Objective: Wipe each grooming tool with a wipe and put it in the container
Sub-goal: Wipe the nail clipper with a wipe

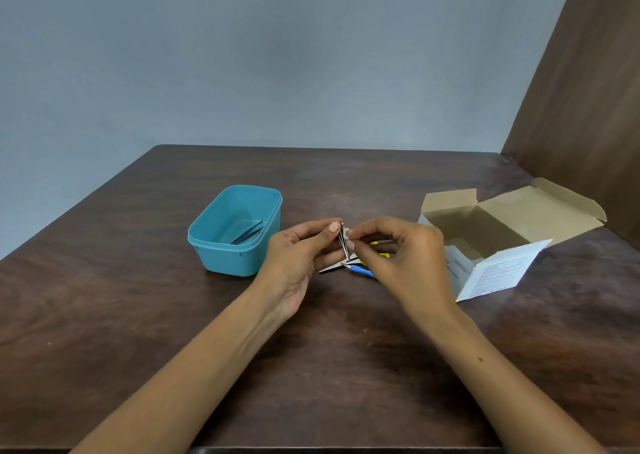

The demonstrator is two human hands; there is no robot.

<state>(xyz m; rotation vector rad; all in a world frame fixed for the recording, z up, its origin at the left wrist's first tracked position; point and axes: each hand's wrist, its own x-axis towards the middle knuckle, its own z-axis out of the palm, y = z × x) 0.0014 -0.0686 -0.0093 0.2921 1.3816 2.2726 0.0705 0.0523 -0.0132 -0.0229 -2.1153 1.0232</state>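
My left hand (300, 249) pinches a small metal nail clipper (345, 245) and holds it upright above the table. My right hand (403, 249) pinches a small white wipe (346, 233) against the clipper's top end. Under my hands several other tools lie on the table, among them one with a blue handle (362, 272) and one with yellow parts (382, 254); my right hand partly hides them. The teal plastic container (221, 256) stands to the left, open, with dark tweezers (247, 233) inside.
An open cardboard box (485, 238) with its printed flap folded out sits to the right of my hands. The dark wooden table (311, 367) runs to a grey wall at the back and a brown panel (588, 107) on the right.
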